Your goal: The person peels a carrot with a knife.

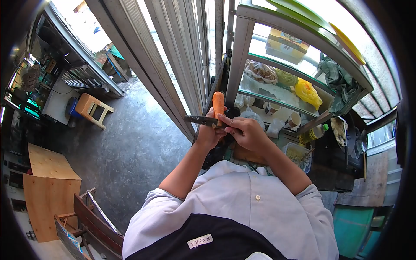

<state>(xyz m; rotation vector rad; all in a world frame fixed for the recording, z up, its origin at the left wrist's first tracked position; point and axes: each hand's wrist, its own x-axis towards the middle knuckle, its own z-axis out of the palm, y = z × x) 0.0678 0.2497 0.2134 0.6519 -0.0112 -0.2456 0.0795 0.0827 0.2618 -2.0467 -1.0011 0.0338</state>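
An orange carrot (218,103) stands nearly upright in front of my chest, its lower end wrapped by my left hand (209,135). My right hand (248,131) is closed on a knife, its handle mostly hidden by the fingers. The dark blade of the knife (200,120) points left and lies across the carrot's lower part. My right thumb and forefinger are right against the carrot. Below the hands, a brown board (248,154) shows in part.
A glass-shelved cabinet (245,47) stands close ahead, with a yellow bag (307,93) and paper cups (294,119) inside. To the right are a plastic tub (298,156), an oil bottle (314,133) and a wok (353,134). An orange stool (93,108) stands far left.
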